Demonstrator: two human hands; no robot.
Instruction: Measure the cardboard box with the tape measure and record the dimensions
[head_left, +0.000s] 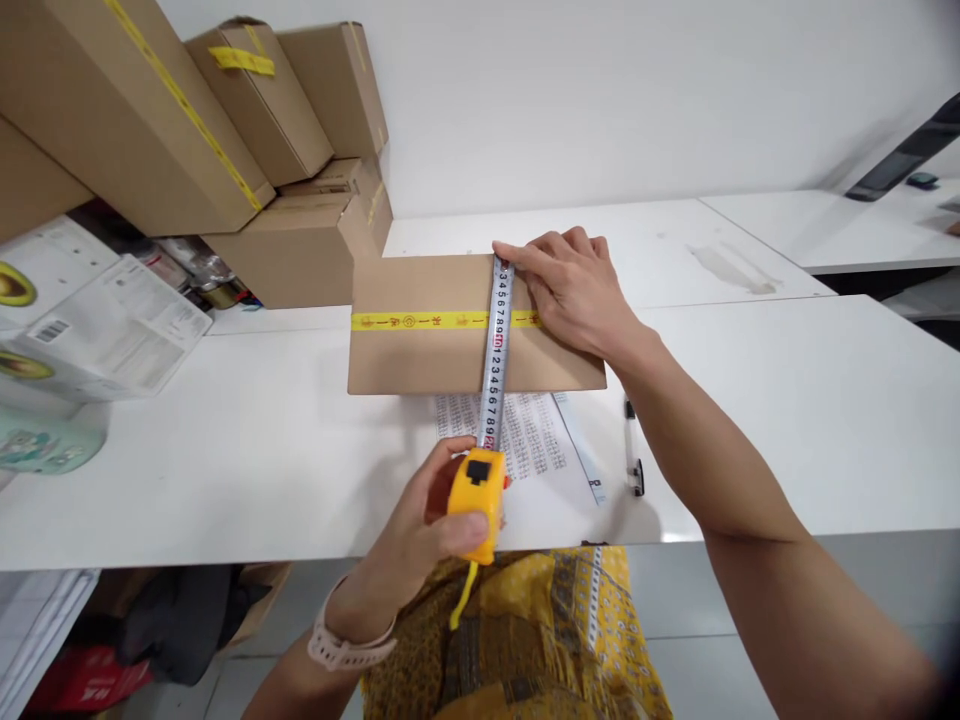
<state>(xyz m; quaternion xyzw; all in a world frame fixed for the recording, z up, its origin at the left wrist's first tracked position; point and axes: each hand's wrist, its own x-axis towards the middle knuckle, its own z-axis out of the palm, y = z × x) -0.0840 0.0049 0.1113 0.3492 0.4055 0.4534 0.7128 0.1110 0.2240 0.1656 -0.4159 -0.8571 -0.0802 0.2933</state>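
Left hand [405,540] closed round the yellow tape measure [480,500], just off the near edge of the cardboard box [420,365]; box sits on the white table [247,460]. Blade [494,365] crosses box top slightly right of its middle. Right hand [574,285] loosely spread on box's right part, wrapped round nothing, index fingertip at blade's end, far edge. Pen [631,450] off box's near right corner. Good reading probably needs blade flat, square, end flush.

a white table [262,440] carries printed papers [532,435] and a pen [631,445]
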